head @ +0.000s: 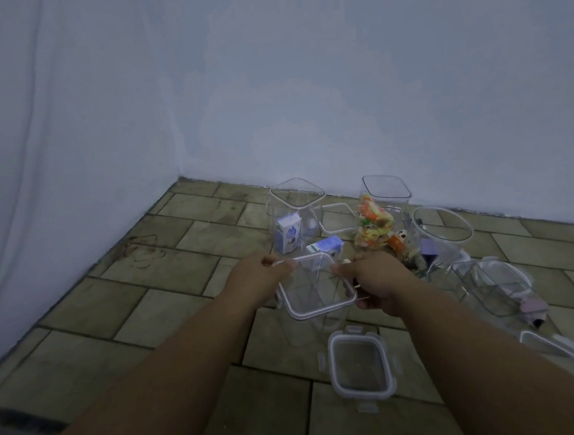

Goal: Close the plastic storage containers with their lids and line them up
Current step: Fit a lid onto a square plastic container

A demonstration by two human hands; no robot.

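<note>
Clip lid [359,371] is lying flat on the tiled floor [185,246], nearer than both hands and just below them, touching neither. Left hand [259,278] and right hand [376,279] are both clamping the square container [318,287]: left fingers are curling over its left rim corner, right fingers and thumb are pinching its right rim. It is sitting between the hands, mouth facing up, looking empty. Right of the right hand, a tipped container [490,283] is lying on its side with a purple item [535,307] at its near end; its contents are too blurred to tell. Second lid [564,355] is lying at the right edge. Beyond the right hand, snack packets [375,227] are lying heaped beside a round container [442,229]. Beyond the left hand, a milk carton [325,247] is lying on its side. An upright carton [288,234] is showing through the wall of a tall container [296,196]. Far container [386,187] is standing open by the wall [337,93].
</note>
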